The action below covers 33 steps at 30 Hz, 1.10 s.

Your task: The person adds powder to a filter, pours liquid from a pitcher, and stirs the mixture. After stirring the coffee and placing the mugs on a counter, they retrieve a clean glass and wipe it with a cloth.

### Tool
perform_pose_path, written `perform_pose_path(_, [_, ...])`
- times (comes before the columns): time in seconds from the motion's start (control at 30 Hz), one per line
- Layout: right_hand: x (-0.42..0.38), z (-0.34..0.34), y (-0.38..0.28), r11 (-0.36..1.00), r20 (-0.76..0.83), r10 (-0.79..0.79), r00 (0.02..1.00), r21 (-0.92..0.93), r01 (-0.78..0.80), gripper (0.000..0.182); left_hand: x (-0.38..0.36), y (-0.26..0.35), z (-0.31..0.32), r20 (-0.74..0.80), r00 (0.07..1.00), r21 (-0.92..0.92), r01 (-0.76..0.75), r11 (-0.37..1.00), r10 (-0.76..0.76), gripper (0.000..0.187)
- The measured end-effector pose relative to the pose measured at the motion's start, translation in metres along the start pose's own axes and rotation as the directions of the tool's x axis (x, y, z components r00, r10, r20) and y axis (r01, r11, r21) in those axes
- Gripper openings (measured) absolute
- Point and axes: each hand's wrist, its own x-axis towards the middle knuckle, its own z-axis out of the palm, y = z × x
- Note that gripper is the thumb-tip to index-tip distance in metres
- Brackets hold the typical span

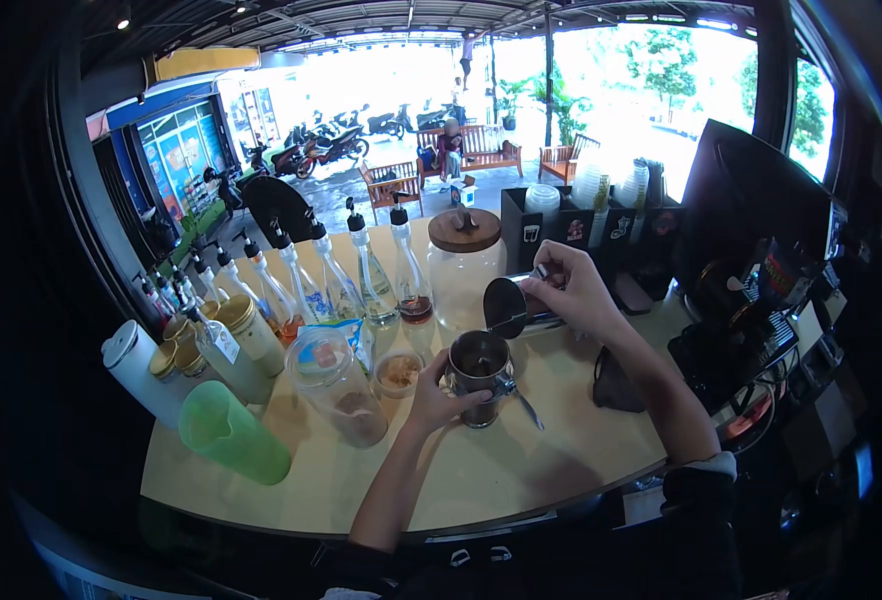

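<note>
My left hand (433,393) grips a steel cup (479,372) standing on the tan counter (481,470). A spoon handle (523,400) sticks out beside the cup. My right hand (571,293) holds a second steel cup (511,305) tipped on its side, its mouth pointing down toward the upright cup. Just left of my left hand sit a small plastic cup of brown powder (398,372) and a clear lidded jar (336,385).
A row of pump syrup bottles (341,275) lines the counter's far edge. A big glass jar with a wooden lid (464,262) stands behind the cups. A green pitcher (231,432) and white container (141,372) sit left. A black coffee grinder (761,290) stands right.
</note>
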Motion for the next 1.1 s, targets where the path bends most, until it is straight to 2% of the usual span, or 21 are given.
perform_pose_path(0.2, [-0.001, 0.006, 0.001, 0.998, 0.035, -0.053, 0.998, -0.024, 0.054, 0.023, 0.001, -0.002, -0.001, 0.003, 1.0, 0.027, -0.015, 1.0, 0.015, 0.073])
perform_pose_path(0.3, [-0.002, 0.009, 0.003, 0.999, 0.058, -0.038, 0.998, 0.037, 0.036, 0.023, 0.0, 0.003, 0.0, 0.007, 1.0, 0.005, -0.006, 1.0, 0.006, 0.073])
perform_pose_path(0.37, [-0.004, 0.01, 0.004, 0.993, 0.011, -0.045, 0.999, 0.11, 0.044, 0.024, -0.001, 0.004, 0.0, 0.007, 1.0, 0.005, -0.003, 1.0, 0.003, 0.072])
perform_pose_path(0.5, [-0.009, 0.006, 0.005, 0.995, -0.004, -0.041, 0.999, 0.094, 0.041, 0.022, 0.0, 0.004, -0.001, 0.007, 1.0, 0.007, -0.003, 1.0, 0.003, 0.071])
perform_pose_path(0.6, [-0.015, 0.0, 0.019, 0.988, -0.03, -0.017, 0.999, 0.154, 0.021, 0.021, 0.0, -0.001, -0.001, 0.006, 1.0, -0.002, -0.003, 1.0, 0.003, 0.07])
perform_pose_path(0.67, [-0.02, -0.002, 0.036, 0.958, -0.123, 0.01, 0.992, 0.285, 0.026, 0.02, -0.002, 0.0, 0.0, 0.004, 1.0, 0.006, -0.006, 1.0, 0.006, 0.07])
perform_pose_path(0.7, [-0.023, -0.004, 0.042, 0.959, -0.126, -0.005, 0.992, 0.279, 0.04, 0.02, 0.0, 0.001, -0.001, 0.001, 1.0, 0.017, -0.006, 1.0, 0.006, 0.07])
perform_pose_path(0.77, [-0.038, -0.006, 0.057, 0.859, -0.201, 0.193, 0.96, 0.508, -0.067, 0.018, 0.0, 0.002, -0.001, 0.012, 1.0, 0.017, -0.016, 1.0, 0.016, 0.069])
perform_pose_path(0.8, [-0.045, -0.007, 0.068, 0.862, -0.204, 0.183, 0.962, 0.503, -0.057, 0.018, 0.001, 0.002, -0.001, 0.015, 1.0, 0.018, -0.006, 1.0, 0.006, 0.069])
perform_pose_path(0.87, [-0.062, -0.005, 0.1, 0.827, -0.243, 0.342, 0.908, 0.536, -0.168, 0.015, 0.002, 0.002, -0.002, 0.017, 1.0, 0.023, 0.007, 1.0, -0.007, 0.069])
perform_pose_path(0.97, [-0.083, 0.01, 0.152, 0.825, -0.301, 0.37, 0.879, 0.542, -0.162, 0.013, 0.001, 0.001, -0.001, 0.013, 1.0, 0.038, -0.022, 0.999, 0.022, 0.069])
perform_pose_path(1.0, [-0.084, 0.015, 0.156, 0.827, -0.301, 0.359, 0.883, 0.541, -0.152, 0.013, 0.001, 0.001, 0.0, -0.012, 0.999, 0.034, -0.031, 0.999, 0.031, 0.071])
perform_pose_path(1.07, [-0.097, 0.025, 0.163, 0.734, -0.289, 0.521, 0.803, 0.631, -0.249, 0.012, -0.004, 0.0, -0.001, -0.038, 0.999, 0.027, -0.029, 0.999, 0.03, 0.072])
perform_pose_path(1.1, [-0.101, 0.028, 0.169, 0.736, -0.29, 0.518, 0.804, 0.63, -0.247, 0.012, -0.004, -0.002, -0.003, -0.043, 0.998, 0.073, -0.033, 0.997, 0.036, 0.075])
